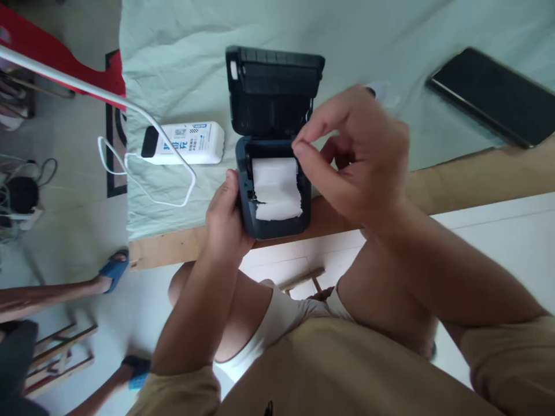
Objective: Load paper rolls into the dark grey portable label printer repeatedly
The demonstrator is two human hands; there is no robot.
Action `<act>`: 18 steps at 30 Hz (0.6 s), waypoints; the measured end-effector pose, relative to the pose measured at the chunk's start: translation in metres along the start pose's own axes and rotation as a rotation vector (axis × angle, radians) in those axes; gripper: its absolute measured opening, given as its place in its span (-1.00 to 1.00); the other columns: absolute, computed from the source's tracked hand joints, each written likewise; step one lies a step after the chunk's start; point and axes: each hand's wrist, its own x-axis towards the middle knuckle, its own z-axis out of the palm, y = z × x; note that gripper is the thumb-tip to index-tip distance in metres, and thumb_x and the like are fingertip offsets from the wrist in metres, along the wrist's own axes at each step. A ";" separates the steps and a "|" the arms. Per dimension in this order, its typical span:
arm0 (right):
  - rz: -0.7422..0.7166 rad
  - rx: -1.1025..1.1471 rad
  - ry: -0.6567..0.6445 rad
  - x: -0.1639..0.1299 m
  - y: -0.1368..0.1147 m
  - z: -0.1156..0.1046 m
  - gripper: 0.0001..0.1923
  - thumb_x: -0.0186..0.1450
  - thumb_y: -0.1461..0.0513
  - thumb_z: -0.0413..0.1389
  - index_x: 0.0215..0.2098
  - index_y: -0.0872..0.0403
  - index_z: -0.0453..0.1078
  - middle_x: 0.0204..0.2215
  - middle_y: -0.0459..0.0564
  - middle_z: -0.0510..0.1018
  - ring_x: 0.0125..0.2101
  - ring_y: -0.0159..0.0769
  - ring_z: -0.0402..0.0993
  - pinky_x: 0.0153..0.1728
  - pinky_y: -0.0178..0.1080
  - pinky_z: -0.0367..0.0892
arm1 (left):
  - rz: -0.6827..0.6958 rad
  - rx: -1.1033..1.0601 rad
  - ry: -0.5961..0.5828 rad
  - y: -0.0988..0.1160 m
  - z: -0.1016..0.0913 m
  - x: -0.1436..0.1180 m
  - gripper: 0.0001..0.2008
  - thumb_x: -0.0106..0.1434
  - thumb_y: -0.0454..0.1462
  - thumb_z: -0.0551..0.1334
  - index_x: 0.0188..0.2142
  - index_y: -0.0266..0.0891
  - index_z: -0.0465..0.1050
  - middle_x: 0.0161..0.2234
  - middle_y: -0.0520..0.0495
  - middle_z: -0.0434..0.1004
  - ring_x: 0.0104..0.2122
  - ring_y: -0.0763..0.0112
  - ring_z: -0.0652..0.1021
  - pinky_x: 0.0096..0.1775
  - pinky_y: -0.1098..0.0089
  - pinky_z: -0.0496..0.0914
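A small dark-blue label printer [274, 231] is held at the table's front edge, its black lid [275, 86] swung up. Inside its bay sits a white paper roll [277, 182] with a ragged torn end lying toward me. My left hand [228, 216] grips the printer's left side, with the thumb along the edge. My right hand [362, 153] is over the printer's upper right corner. Thumb and index finger are pinched together there, beside the lid's hinge; whatever they may hold is too small to make out.
A white box-shaped device [191, 143] with blue print lies left, crossed by a looping white cable [173, 203]. A black phone [494, 95] rests at the right on the green cloth [368, 34]. At the lower left, another person's legs in blue slippers [115, 270] show near a wooden stool [60, 358].
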 end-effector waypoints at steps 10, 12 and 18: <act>-0.026 -0.505 -0.442 0.012 -0.001 -0.001 -0.55 0.33 0.20 0.16 0.19 -0.15 0.49 -0.22 -0.09 0.72 -0.26 -0.05 0.62 -0.38 -0.18 0.29 | 0.137 0.158 -0.238 0.000 -0.009 -0.001 -0.56 0.21 0.12 0.43 -0.17 -0.18 0.61 -0.27 -0.07 0.70 -0.02 0.04 0.72 -0.18 0.27 0.67; -0.023 -0.461 -0.473 0.013 0.001 -0.004 -0.55 0.31 0.19 0.18 0.17 -0.14 0.49 -0.21 -0.09 0.71 -0.26 -0.07 0.62 -0.38 -0.19 0.29 | 0.162 0.190 -0.290 0.002 -0.011 -0.001 -0.54 0.16 0.06 0.49 -0.07 -0.15 0.61 -0.31 -0.03 0.69 -0.21 0.14 0.74 -0.39 0.37 0.60; 0.013 0.013 -0.340 0.011 0.005 -0.016 -0.53 0.16 0.22 0.22 0.06 -0.01 0.52 -0.22 -0.10 0.70 -0.36 -0.29 0.55 -0.36 -0.23 0.32 | 0.143 0.179 -0.253 0.003 -0.013 0.002 -0.50 0.07 0.01 0.55 -0.07 -0.13 0.60 -0.36 0.02 0.64 -0.34 0.28 0.71 -0.50 0.48 0.49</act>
